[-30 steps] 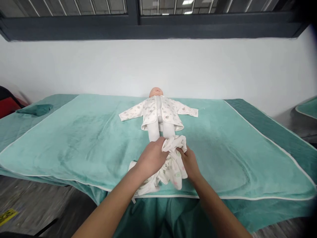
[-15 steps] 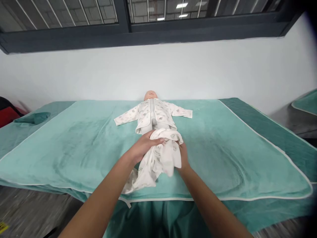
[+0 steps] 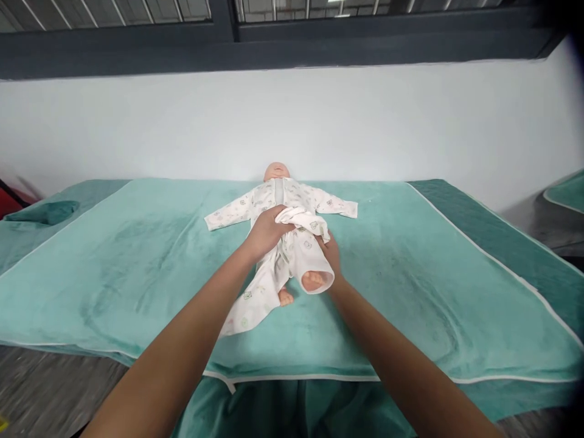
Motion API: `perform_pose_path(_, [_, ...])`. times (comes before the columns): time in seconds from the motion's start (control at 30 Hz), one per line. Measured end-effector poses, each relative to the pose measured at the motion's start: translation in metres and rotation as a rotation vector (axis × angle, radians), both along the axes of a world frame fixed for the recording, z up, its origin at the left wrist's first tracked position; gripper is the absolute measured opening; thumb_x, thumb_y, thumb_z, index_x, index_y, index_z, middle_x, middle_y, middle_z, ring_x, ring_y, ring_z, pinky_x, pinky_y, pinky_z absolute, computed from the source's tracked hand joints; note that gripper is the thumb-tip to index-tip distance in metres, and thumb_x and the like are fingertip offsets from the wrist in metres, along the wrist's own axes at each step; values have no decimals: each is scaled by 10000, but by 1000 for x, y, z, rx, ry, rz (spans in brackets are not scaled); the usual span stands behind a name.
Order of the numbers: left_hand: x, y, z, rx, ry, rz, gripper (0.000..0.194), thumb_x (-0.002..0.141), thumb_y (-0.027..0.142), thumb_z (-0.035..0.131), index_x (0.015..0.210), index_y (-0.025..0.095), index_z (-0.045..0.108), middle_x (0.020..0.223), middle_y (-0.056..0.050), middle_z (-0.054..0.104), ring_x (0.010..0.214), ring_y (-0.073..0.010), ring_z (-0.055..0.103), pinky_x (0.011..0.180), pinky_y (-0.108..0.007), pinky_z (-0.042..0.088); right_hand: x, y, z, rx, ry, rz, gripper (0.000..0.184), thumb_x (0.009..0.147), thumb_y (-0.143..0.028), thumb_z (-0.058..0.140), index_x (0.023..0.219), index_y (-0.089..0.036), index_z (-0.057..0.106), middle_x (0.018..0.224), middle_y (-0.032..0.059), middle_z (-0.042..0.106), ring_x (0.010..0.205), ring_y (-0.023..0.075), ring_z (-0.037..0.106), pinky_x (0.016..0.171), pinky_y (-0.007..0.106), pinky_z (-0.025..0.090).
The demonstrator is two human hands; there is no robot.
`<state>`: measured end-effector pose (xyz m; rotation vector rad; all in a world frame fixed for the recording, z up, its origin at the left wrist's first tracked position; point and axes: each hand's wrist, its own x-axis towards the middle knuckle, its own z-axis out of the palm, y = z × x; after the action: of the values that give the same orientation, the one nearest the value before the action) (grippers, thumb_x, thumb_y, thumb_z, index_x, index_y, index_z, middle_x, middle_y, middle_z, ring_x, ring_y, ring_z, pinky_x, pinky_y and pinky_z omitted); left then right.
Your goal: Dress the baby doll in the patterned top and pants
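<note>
A baby doll [image 3: 276, 171] lies on its back, head toward the wall, wearing a white printed jacket [image 3: 232, 210] with both sleeves spread. White printed baby pants [image 3: 306, 249] are bunched over its lower body. One foot [image 3: 314, 280] shows inside the right-hand leg opening; the other foot [image 3: 286, 297] is bare, beside the left-hand pant leg [image 3: 250, 307], which lies flat. My left hand [image 3: 268, 231] grips the bunched waist, thumb on top. On the other side my right hand [image 3: 330, 252] holds the pants' edge, its fingers partly hidden by the cloth.
The doll rests on a teal blanket [image 3: 150, 255] with white piping, spread over a padded table. Behind it rises a white wall [image 3: 182, 128] under a dark window frame [image 3: 137, 52]. A red and black object [image 3: 10, 199] sits at the far left.
Both hands have moved up toward the doll's middle with the pants. The doll's feet now show, one of them in a leg opening. My view has tilted down slightly.
</note>
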<state>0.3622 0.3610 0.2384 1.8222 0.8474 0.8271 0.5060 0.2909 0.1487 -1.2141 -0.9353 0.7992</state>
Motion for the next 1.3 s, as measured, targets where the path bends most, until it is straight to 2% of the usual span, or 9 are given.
perform_pose_path(0.2, [-10,11,-22,-94,-84,127,275,696,317,729,931,189,665,914,-1,662,899,-213,597,800,-294,440,16,15,-5,10,-167,-24,233,888,-406,556,982,-203,622,978,37,659,908,215,566,821,348,439])
perform_pose_path(0.43, [-26,4,-38,-486,-404,-80,266,789,370,721,983,191,685,903,-28,684,862,-215,642,762,-294,467,17,-8,-3,124,-451,-94,213,875,-298,630,1074,-225,615,1061,31,622,973,192,561,868,334,437])
perform_pose_path(0.57, [-28,6,-45,-553,-527,-113,282,833,407,688,1004,183,686,901,-41,680,812,-191,640,730,-282,482,14,2,34,146,-605,161,281,918,-374,611,1170,-251,609,1081,32,639,949,180,576,817,306,441])
perform_pose_path(0.7, [-32,13,-51,-544,-528,-71,238,839,404,702,935,190,656,850,-14,638,743,-147,598,674,-249,458,6,38,82,-98,-750,500,278,855,-478,678,906,-205,673,758,-4,614,668,135,529,590,264,373])
perform_pose_path(0.77, [-34,17,-55,-507,-548,-23,236,842,408,702,852,185,626,784,3,591,700,-128,558,637,-233,431,1,53,90,-207,-684,715,276,835,-472,697,858,-199,671,689,-23,574,592,110,483,525,247,324])
perform_pose_path(0.83, [-36,19,-59,-462,-570,21,269,857,433,680,809,176,615,750,6,556,677,-119,521,612,-229,408,-2,61,84,-232,-548,803,246,821,-431,717,830,-193,657,678,-34,543,584,97,466,518,233,319])
perform_pose_path(1.03, [-35,17,-61,-456,-534,11,238,835,414,717,896,188,674,756,9,591,661,-115,517,609,-233,393,13,60,48,-191,-82,698,254,744,-309,804,794,-186,587,681,-48,515,572,77,453,517,204,342])
perform_pose_path(1.17, [-35,14,-59,-458,-514,-54,300,809,395,748,1039,209,695,898,-19,678,792,-167,617,718,-272,461,18,61,43,-148,174,730,228,735,-244,780,793,-195,564,660,-43,527,534,93,477,492,211,367])
perform_pose_path(1.3, [-37,13,-62,-462,-548,-69,344,808,385,750,1096,210,685,980,-37,701,841,-180,644,761,-288,481,19,63,43,-159,244,735,196,732,-220,761,804,-188,581,663,-31,545,531,107,502,484,220,389])
